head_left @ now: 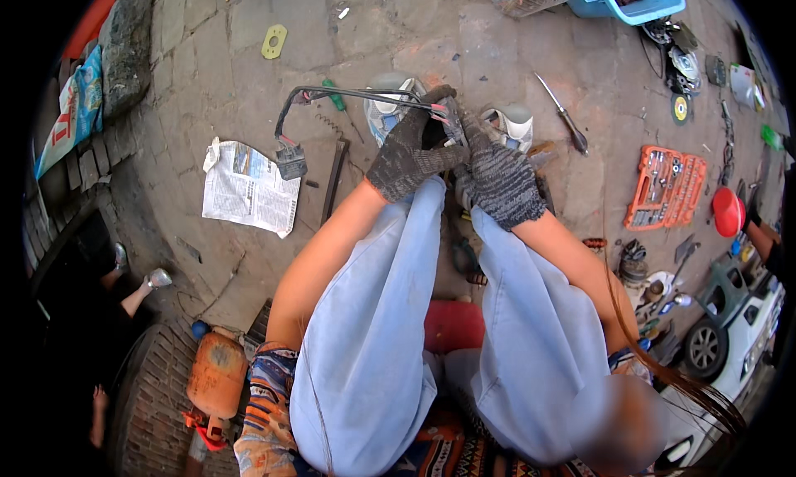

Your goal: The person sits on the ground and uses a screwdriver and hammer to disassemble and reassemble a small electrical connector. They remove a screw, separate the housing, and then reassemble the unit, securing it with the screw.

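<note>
Both my hands wear dark grey knitted gloves and meet just above my knees. My left hand [414, 152] is closed around the end of a black wiring harness [356, 92]. My right hand [500, 179] grips the grey plug connector [450, 121] at that same end, where short pink-red wires enter it. From there the cable loops out to the left. Its other end hangs over a sheet of newspaper [249, 191] and carries a second dark connector [290, 162]. My fingers partly hide the held connector.
A screwdriver [568, 127] lies beyond my right hand, and a green-handled one [334, 96] near my left shoe. An orange socket set [663, 187] is at the right, a blue basin [634, 13] at far right. Other people's limbs show at both sides. An orange cylinder [217, 373] stands lower left.
</note>
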The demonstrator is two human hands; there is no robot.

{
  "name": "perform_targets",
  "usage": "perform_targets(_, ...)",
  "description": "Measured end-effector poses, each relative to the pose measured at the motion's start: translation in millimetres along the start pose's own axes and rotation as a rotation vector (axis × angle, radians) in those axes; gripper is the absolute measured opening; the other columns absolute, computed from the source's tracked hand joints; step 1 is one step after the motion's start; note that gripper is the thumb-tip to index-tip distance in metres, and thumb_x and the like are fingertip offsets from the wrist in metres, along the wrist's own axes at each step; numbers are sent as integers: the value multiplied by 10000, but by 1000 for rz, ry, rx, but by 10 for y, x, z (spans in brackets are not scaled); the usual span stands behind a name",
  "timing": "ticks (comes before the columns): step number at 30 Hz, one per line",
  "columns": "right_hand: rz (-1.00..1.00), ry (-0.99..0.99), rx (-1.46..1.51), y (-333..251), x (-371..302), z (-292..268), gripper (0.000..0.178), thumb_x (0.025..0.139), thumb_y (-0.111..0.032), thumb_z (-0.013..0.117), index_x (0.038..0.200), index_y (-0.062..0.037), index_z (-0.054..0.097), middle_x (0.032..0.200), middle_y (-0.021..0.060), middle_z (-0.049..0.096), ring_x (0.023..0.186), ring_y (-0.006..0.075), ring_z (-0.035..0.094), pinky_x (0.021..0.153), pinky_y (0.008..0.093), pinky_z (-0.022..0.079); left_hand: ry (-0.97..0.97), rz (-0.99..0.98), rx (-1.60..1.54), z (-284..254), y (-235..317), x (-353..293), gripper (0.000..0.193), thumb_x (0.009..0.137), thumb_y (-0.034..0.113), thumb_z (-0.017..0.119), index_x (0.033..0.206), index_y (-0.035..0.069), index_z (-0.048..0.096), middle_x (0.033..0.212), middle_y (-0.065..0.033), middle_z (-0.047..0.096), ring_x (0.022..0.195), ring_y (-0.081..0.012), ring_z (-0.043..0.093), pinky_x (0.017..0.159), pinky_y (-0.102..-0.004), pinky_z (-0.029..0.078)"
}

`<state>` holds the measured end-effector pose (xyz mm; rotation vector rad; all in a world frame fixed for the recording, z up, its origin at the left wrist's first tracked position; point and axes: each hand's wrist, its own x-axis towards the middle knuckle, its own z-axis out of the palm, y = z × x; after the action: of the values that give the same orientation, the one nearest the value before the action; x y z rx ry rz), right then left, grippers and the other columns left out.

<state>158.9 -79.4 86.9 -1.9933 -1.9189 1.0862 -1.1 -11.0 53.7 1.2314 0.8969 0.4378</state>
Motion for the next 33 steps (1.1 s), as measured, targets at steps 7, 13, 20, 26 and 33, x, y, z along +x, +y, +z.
perform_targets(7,2,26,130,17,-5,-14,627,839,-237,601,1385,-43,359,1167,223,582,920,341,637,834,431,495,-17,55,-7,24,-76,-26,815,722,235,799,1385,28,373,1168,-103,552,1052,-204,548,936,-352,443)
perform_targets(13,71,128,151,166,95,175,437,858,-213,606,1205,36,512,1010,275,609,957,410,591,825,461,478,-58,-162,364,-45,119,221,548,847,271,689,1278,-9,498,1131,-133,614,1031,-183,587,901,-309,462)
perform_targets(20,359,-20,129,362,383,445,419,886,-312,554,1114,39,546,935,271,629,895,402,617,810,471,483,204,-51,367,-494,73,429,336,914,247,592,1129,-10,616,958,-110,683,783,-140,661,706,-269,530)
perform_targets(26,374,-123,127,391,435,402,601,845,-438,597,1156,70,517,911,247,660,869,356,649,774,447,504,265,6,410,-506,-33,367,311,892,252,606,1101,26,644,959,-98,688,775,-151,663,744,-296,524)
perform_targets(33,252,-254,-35,470,545,503,528,853,-425,577,1104,40,586,919,241,662,873,354,652,809,439,499,267,-3,285,-477,-13,329,309,898,254,611,1088,13,644,954,-98,687,790,-147,660,735,-294,525)
